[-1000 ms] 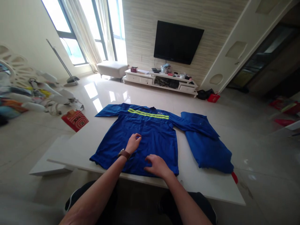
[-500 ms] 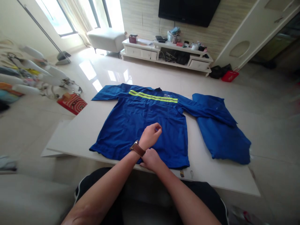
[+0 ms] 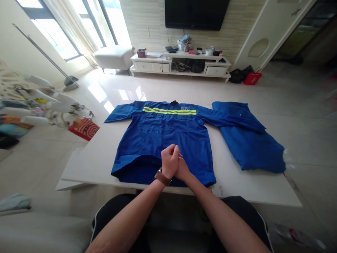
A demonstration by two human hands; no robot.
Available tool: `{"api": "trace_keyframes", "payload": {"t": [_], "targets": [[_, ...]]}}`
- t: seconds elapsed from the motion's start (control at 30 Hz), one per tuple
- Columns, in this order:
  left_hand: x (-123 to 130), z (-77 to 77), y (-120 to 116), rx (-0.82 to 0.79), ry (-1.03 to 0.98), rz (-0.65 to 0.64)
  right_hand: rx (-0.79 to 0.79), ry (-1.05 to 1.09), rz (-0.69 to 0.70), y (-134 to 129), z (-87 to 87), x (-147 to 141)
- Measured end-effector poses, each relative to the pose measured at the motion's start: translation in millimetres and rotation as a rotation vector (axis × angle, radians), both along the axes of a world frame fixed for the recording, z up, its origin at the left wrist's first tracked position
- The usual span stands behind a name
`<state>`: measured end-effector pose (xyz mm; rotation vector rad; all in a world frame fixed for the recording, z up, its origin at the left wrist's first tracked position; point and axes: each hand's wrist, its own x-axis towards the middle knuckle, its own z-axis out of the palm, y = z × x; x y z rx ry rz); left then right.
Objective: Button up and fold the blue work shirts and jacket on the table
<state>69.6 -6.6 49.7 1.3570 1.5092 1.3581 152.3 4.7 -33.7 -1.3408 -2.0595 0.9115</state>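
A blue long-sleeved work jacket [image 3: 181, 135] with a yellow and grey reflective band lies spread on the white table [image 3: 86, 160], its collar away from me. The left part of its lower edge bulges up, exposing the dark inside. Over the lower middle of the jacket, my left hand [image 3: 170, 160], with a brown-strapped watch [image 3: 162, 176] on its wrist, is closed and pressed against my right hand [image 3: 182, 169]. The right hand is closed too, its fingers mostly hidden behind the left. No object shows between them. Under the jacket's right sleeve lies a folded blue garment [image 3: 252, 151].
Beyond the table stand a low white TV cabinet [image 3: 155, 66] with assorted items and a pale bench [image 3: 113, 58]. At left are a red patterned bag [image 3: 85, 129] and a cluttered stand with white parts [image 3: 55, 105]. A red bag [image 3: 252, 78] sits on the floor at right.
My right hand has moved from beside the left wrist up against the left hand. The jacket's lower left edge has risen into an opening. The camera view has shifted.
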Motion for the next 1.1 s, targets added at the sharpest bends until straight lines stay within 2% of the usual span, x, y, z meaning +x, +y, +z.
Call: {"api": "trace_keyframes", "payload": {"t": [0.07,0.13,0.23,0.37,0.43,0.53,0.6,0.8,0.93,1.1], "targets": [[-2,-1.1,-5,0.065,-0.097,0.063,-0.031,0.06,-0.075,4,11.0,6],[-1,-6.0,-7,0.05,-0.209,0.046,-0.074,0.178,-0.155,9,23.2,12],[5,-20.4,-6,-0.132,-0.415,0.038,-0.123,0.335,-0.253,15,38.1,17],[14,-37.9,1,-0.484,-0.763,0.203,-0.106,0.384,-0.324,19,44.7,19],[13,-38.7,3,-0.598,-0.929,0.261,-0.094,0.392,-0.334,19,43.4,19],[9,-32.1,5,-0.671,-1.073,0.195,-0.104,0.426,-0.332,21,39.6,19],[6,-27.7,7,-0.681,-1.104,0.148,-0.112,0.464,-0.326,22,37.4,20],[-5,-27.8,15,-0.527,-1.004,0.263,-0.067,0.472,-0.32,22,37.4,19],[-9,-29.2,15,-0.447,-0.943,0.246,-0.063,0.47,-0.334,19,39.6,17],[-13,-28.5,12,-0.48,-0.921,0.219,-0.087,0.498,-0.299,19,38.5,17]]}}
